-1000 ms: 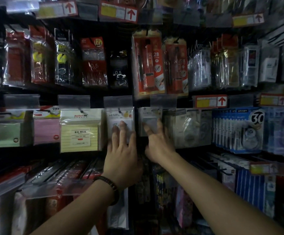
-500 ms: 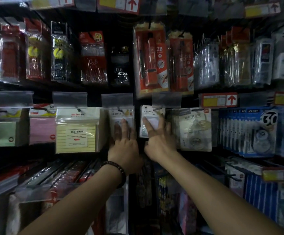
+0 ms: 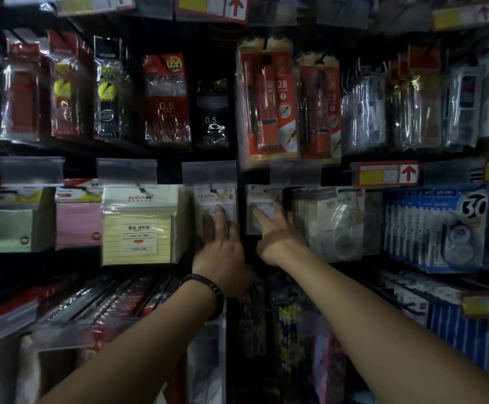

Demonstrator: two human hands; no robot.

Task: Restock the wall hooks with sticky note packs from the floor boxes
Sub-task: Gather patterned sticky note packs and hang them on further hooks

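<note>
At the stationery wall, both my hands lie against hanging stock. My left hand (image 3: 220,252), a beaded bracelet (image 3: 205,287) on its wrist, lays straight fingers on the left small pack (image 3: 214,203) of sticky notes. My right hand (image 3: 278,234), fingers spread, touches the right small pack (image 3: 262,207) just across a dark upright. Neither hand pinches or carries anything.

I judge these packs to be light, with a slick, crinkly film sleeve over a soft pad of paper. The card header at the top looks like the only stiff part. The sure hold would be a pinch on that header beside the hang hole, since the glossy front would likely slide under flat fingers.

I count five sticky note fronts in this row. Two are the small ones under my hands. Three are larger: the yellow pack (image 3: 138,228), the pink pack (image 3: 78,217) and the green pack (image 3: 11,221), side by side to the left. I cannot tell how many hang behind each front. The floor boxes are out of view.
</note>
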